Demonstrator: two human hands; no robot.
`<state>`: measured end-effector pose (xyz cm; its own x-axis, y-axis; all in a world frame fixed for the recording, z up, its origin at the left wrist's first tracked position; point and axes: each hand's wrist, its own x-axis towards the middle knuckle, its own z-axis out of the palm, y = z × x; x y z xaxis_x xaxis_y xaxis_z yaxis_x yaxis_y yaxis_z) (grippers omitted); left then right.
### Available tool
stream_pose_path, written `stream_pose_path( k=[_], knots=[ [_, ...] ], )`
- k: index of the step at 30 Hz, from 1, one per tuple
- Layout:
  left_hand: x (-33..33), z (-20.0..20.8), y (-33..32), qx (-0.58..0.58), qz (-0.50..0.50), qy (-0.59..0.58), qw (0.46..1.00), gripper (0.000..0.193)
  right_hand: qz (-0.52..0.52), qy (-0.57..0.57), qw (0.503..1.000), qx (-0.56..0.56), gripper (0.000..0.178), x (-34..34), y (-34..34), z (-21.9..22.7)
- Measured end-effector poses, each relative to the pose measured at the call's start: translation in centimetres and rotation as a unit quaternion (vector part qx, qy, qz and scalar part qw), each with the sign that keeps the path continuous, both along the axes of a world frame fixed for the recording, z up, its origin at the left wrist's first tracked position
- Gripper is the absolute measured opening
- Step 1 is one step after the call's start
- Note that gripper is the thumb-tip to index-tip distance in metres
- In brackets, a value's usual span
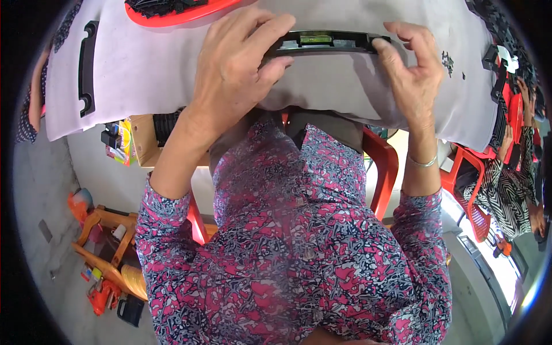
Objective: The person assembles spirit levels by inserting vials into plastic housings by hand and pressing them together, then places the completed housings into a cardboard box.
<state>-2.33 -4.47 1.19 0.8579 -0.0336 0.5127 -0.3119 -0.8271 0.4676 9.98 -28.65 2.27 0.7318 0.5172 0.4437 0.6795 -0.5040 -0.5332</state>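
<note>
A slim black spirit level with a yellow-green vial in its middle lies crosswise in front of me on the grey-covered table. My left hand is curved around its left end, with thumb and forefinger on opposite sides; that end is partly hidden. At the other end, my right hand has its thumb pressed on the tip, the forefinger bent beyond it. To the left lies a separate long black frame piece with notched ends.
A red basin with black parts stands at the far left. Tiny dark screws are scattered right of my right hand. A red chair is around me. Another person in a striped garment sits at the right, near more black parts.
</note>
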Motion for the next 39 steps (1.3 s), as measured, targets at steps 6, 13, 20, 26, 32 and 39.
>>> stream_pose_path(
  k=[6,13,20,26,32,39],
  knots=[
    [0.1,-2.7,0.4,-0.018,0.013,-0.005,1.0,0.047,0.02,-0.045,0.998,-0.046,0.04,-1.1,0.6,-1.9],
    [0.1,-2.7,0.5,-0.036,0.023,0.001,0.999,0.044,0.023,0.005,0.999,-0.04,0.038,-1.0,0.5,-2.0],
    [0.1,-2.9,0.3,-0.052,0.029,-0.008,0.998,0.042,0.017,0.023,0.999,-0.026,0.037,-1.0,0.7,-2.0],
    [0.0,-2.7,0.3,-0.056,0.032,-0.007,0.998,0.042,0.022,0.023,0.999,-0.021,0.036,-0.9,0.8,-2.1],
    [0.1,-3.0,0.2,-0.053,0.029,-0.013,0.998,0.041,0.013,0.03,0.999,-0.02,0.036,-0.8,0.6,-2.1],
    [0.2,-3.1,0.1,-0.058,0.033,-0.007,0.998,0.039,0.007,0.034,0.999,-0.009,0.037,-0.9,0.6,-2.3]
  ],
)
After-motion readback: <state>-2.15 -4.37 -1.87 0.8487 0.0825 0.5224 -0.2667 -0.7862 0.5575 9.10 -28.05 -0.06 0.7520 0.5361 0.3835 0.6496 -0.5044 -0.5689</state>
